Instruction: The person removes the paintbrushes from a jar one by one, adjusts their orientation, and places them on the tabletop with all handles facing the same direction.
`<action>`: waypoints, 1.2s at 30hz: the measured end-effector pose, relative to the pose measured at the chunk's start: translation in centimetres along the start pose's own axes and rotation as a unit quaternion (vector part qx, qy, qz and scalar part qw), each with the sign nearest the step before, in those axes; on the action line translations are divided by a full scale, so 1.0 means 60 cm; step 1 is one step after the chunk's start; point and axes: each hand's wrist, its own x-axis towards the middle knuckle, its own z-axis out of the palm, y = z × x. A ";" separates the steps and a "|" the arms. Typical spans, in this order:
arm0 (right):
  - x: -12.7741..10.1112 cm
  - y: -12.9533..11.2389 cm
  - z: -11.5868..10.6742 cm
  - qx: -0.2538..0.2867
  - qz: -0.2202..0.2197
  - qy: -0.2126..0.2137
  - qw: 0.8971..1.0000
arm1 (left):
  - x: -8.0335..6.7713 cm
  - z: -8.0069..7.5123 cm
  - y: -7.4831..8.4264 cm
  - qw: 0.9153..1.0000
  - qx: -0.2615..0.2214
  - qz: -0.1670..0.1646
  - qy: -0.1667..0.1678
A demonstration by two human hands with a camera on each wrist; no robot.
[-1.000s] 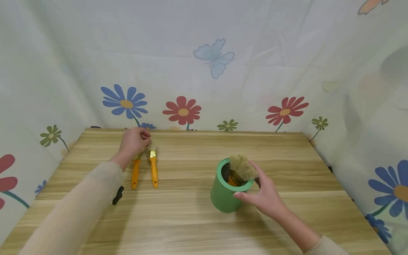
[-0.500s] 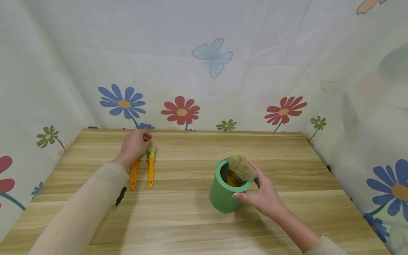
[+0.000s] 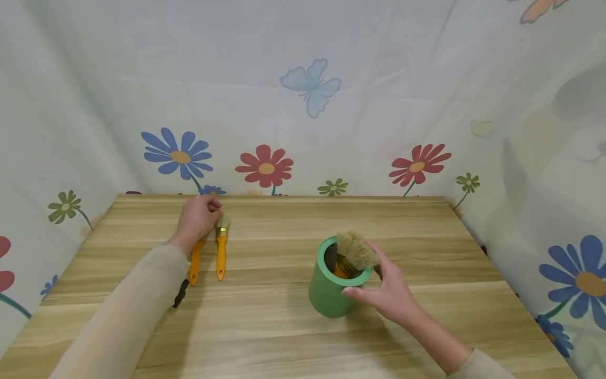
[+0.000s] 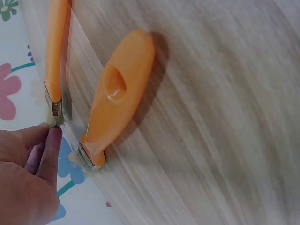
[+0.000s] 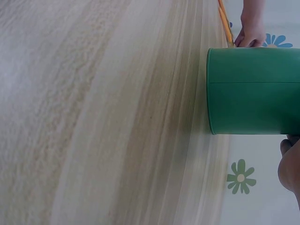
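Left hand [image 3: 195, 219] at far left of wooden table [image 3: 284, 326], fingers curled, pinching bristle end of one of two orange-handled paintbrushes [image 3: 220, 250] lying side by side. Right hand [image 3: 385, 295] near centre-right, fingers curved around rim of upright green cup [image 3: 326, 292] holding more brushes [image 3: 355, 252].

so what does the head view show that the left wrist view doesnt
Only the head view shows the green cup with bristly brushes standing in it, the right hand at its rim, and the flowered curtain. Only the left wrist view shows the hanging hole in the nearer brush handle and a fingertip touching the farther brush's bristles. Both show the left hand, two orange-handled brushes lying side by side, and the wooden table.
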 end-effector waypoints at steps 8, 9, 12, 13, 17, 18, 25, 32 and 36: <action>-0.001 0.001 0.006 0.004 0.010 -0.003 1.000 | -0.003 0.002 -0.018 1.000 -0.012 -0.006 0.002; -0.001 0.001 0.006 0.004 0.010 -0.004 1.000 | -0.003 0.002 -0.020 1.000 -0.014 -0.009 0.000; -0.001 0.001 0.008 0.003 0.009 -0.003 1.000 | -0.002 -0.001 -0.024 1.000 -0.020 -0.015 -0.009; -0.001 0.001 0.008 0.003 0.008 -0.003 1.000 | -0.002 -0.003 -0.023 1.000 -0.020 -0.018 -0.013; -0.001 0.001 0.009 0.001 0.007 -0.002 1.000 | -0.004 -0.017 -0.015 0.999 -0.034 -0.026 -0.031; -0.001 0.001 0.009 0.002 0.008 -0.003 1.000 | -0.005 -0.020 -0.013 0.998 -0.036 -0.025 -0.033; -0.001 0.000 0.007 0.002 0.006 0.001 1.000 | -0.001 -0.050 0.019 0.998 -0.038 0.025 -0.048; 0.000 0.001 0.008 -0.002 0.006 0.001 1.000 | -0.007 -0.068 0.085 0.991 -0.089 0.059 -0.081; 0.000 0.002 0.008 -0.004 0.007 0.001 1.000 | -0.021 -0.071 0.130 0.985 -0.110 0.089 -0.097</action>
